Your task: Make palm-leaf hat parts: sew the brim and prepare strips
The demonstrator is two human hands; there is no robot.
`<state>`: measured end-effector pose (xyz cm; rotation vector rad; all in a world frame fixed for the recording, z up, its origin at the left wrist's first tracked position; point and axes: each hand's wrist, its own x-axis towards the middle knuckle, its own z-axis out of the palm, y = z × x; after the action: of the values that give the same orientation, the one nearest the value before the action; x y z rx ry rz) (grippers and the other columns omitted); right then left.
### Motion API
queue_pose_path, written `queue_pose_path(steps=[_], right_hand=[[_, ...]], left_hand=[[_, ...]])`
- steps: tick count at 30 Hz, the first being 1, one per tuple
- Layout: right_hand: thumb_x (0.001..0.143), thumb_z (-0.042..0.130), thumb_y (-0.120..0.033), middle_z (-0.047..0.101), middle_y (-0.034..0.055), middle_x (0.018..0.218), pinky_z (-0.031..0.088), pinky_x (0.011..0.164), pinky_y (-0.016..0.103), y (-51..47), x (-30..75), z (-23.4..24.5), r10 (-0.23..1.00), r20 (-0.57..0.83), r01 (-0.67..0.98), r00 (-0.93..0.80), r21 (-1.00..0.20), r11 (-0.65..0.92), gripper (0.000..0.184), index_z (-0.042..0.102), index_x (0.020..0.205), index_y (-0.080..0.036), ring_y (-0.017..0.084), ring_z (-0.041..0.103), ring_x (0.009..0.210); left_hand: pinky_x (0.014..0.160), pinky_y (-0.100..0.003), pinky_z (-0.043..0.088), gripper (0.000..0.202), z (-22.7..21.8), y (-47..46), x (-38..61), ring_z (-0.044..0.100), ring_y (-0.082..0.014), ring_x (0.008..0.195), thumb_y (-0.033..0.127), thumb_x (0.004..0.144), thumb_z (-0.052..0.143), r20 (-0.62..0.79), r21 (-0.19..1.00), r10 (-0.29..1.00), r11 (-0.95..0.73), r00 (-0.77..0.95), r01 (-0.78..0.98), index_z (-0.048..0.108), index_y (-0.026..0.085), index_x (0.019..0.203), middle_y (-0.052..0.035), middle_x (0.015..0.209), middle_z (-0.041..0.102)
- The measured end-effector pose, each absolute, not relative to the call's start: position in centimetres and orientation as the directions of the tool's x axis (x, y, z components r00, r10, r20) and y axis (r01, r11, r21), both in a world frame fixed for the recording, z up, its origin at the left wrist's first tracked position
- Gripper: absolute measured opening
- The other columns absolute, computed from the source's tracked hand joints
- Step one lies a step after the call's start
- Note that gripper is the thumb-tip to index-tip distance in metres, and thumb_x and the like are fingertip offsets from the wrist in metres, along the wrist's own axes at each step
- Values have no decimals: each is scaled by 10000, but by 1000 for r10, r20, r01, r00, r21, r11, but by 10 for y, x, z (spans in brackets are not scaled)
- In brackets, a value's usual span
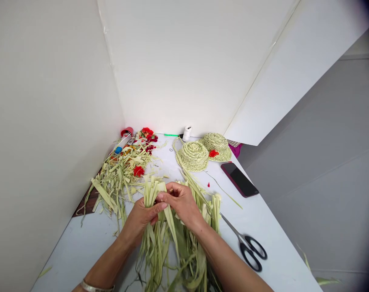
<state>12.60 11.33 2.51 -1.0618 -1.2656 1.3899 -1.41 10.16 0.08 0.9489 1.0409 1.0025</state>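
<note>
While both hands meet over the middle of the white table (278, 227), the head camera looks down on a bundle of leaf strips (155, 247) that lies lengthwise toward the person, its cut ends fanning out just past the fingers. The left hand (142, 217) is curled shut around the upper part of the bundle, with its thumb pressed across the strips. The right hand (181, 202) is also closed, with bent fingers pinching the same strips just beside the left thumb. A ring (171, 190) shows on one finger. A metal bracelet (95, 287) sits on the left wrist at the bottom edge. More strips spread under the right forearm.

To the left of the hands, a loose heap of leaf scraps (117, 178) covers the table up to the wall, with small red flowers (148, 136) lying on and behind it. Beyond the hands sit two small woven hats: the nearer hat (193, 155) is plain, and the farther hat (216, 144), touching it, carries a red flower (213, 153). A white spool (187, 133) stands by the back wall. A dark phone (239, 179) lies face up to the right of the hats. Black-handled scissors (248, 243) rest near the right forearm, with the blades pointing toward the bundle.
</note>
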Motion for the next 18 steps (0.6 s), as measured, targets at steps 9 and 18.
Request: queue_pose_path(steps=[9,18], right_hand=[[731,705,-397,546,-25,648,391,553,236,116,140,32,956,-37,-15,-290,-999,-43,274,591,727,-147,105,460,575],[756,680,-274,522,-43,606,353,534,198,112,144,36,927,-31,-4,-374,-999,-35,172,607,684,-135,74,437,545]], left_hand=[[422,-187,220,279,-9,105,-19,272,-52,398,403,734,725,-247,931,959,275,138,-242,588,165,782,114,424,355],[432,-196,253,284,4,106,-19,327,-67,388,380,637,751,-196,980,975,193,104,44,596,153,708,94,386,428]])
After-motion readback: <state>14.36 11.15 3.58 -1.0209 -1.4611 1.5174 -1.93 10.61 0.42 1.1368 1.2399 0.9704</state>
